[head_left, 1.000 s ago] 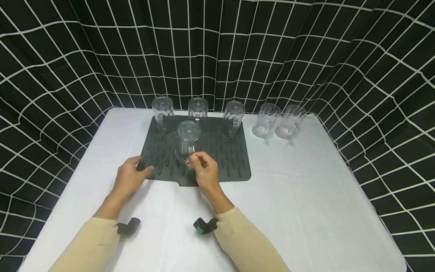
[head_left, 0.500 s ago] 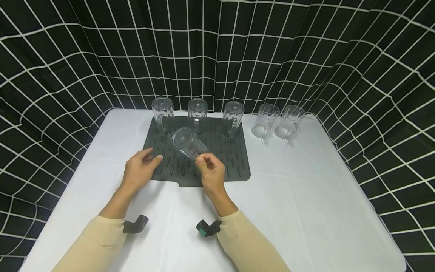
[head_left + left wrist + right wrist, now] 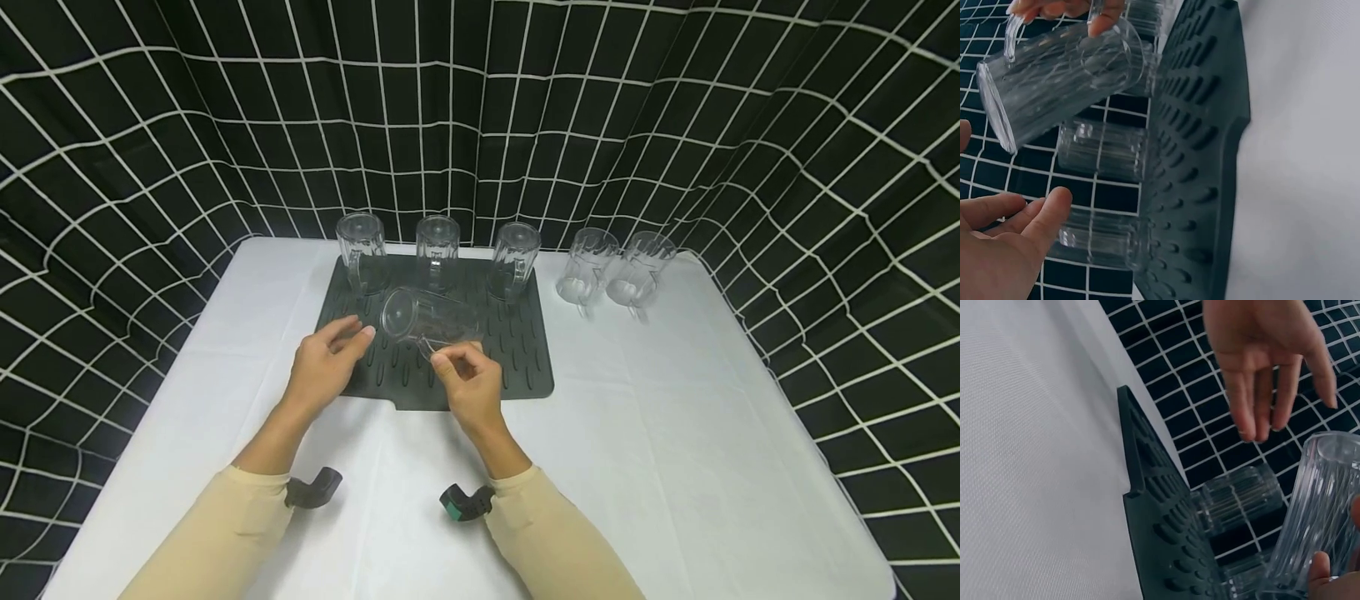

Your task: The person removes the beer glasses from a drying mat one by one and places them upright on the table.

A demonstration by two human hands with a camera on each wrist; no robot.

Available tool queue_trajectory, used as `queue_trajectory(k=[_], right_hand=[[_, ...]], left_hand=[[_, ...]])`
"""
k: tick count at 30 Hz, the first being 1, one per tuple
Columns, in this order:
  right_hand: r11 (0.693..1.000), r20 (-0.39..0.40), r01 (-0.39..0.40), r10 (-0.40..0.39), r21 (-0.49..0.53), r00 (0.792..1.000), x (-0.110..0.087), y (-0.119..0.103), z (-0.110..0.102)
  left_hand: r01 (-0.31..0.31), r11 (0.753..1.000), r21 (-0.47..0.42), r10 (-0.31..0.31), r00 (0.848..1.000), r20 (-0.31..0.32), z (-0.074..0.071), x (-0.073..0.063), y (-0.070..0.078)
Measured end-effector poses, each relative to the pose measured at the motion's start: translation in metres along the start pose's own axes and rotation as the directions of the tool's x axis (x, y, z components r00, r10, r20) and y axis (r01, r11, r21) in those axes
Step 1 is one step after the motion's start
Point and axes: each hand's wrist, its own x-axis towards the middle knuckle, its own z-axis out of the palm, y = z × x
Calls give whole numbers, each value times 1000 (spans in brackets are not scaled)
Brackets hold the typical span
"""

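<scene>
A clear glass mug [image 3: 442,318] lies tipped on its side in the air over a dark grey ridged drying mat [image 3: 517,350], its base toward the left. My right hand [image 3: 474,383] pinches the mug by its handle between thumb and fingers. Close to the base, my left hand [image 3: 324,365] reaches in with fingers loosely extended and holds nothing. In the left wrist view the mug [image 3: 1060,81] is apart from the left fingertips. The right wrist view shows the mug's ribbed wall [image 3: 1316,519] beside the right thumb [image 3: 1321,572].
Three upside-down glass mugs stand along the mat's back edge: left [image 3: 363,258], middle [image 3: 437,250] and right [image 3: 514,262]. Two upright mugs, one [image 3: 587,267] nearer the mat and another [image 3: 640,271], stand on the white tablecloth [image 3: 697,417]. A black curtain [image 3: 465,108] with white grid lines surrounds the table.
The mug has turned from upside down to lying sideways, while my right hand moved slightly right with it. My left hand has moved right and inward, closer to the mug's base.
</scene>
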Motion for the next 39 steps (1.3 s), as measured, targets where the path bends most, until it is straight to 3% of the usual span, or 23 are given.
queue_trajectory(k=[11,17,22,30,35,39], right_hand=[[989,28,148,-148,-20,989,2,-5,0],[961,59,235,-229,-146,972,2,-30,1],[950,89,265,-253,-163,963,3,-40,-1],[957,114,273,-261,-97,958,3,-20,-6],[964,40,245,-242,-105,970,4,-9,-14],[980,-50,178,-183,-84,982,6,-11,-19]], left_hand=[[-8,997,-80,15,996,85,9,11,21],[48,995,-88,-38,992,118,14,18,31],[105,984,-146,-85,987,137,17,20,35],[129,964,-232,-100,986,131,18,21,33],[127,940,-317,-102,990,94,18,21,33],[144,886,-441,-121,989,80,18,21,32]])
